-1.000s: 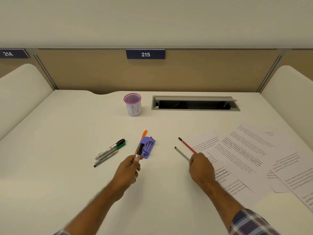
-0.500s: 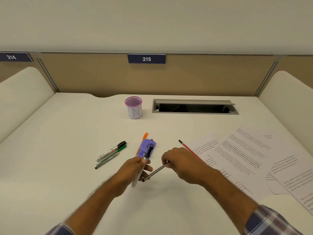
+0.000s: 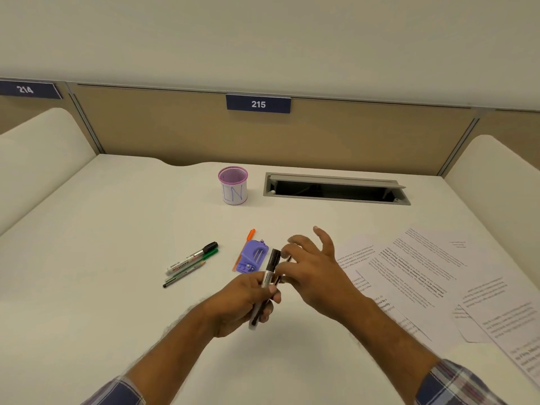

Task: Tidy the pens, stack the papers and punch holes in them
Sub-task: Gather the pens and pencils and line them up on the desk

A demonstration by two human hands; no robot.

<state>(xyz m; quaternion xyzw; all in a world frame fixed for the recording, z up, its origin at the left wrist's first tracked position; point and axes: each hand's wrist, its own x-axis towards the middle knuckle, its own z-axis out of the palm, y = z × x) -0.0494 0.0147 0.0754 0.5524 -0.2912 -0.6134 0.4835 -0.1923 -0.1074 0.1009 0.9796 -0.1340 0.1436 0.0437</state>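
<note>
Left hand [image 3: 244, 302], frame centre, grips black-capped marker [image 3: 270, 270] plus thin pen. Right hand [image 3: 314, 270] beside it, fingers spread, holds nothing visible. Loose on counter [image 3: 117, 229]: marker and green pens [image 3: 190, 263] left of centre, orange pen [image 3: 249, 238] by purple punch [image 3: 251, 255]. Pink cup [image 3: 233, 185] appears empty. Papers [image 3: 423, 273] scattered right, unstacked, unpunched. Judgement: gathering pens, early.
</note>
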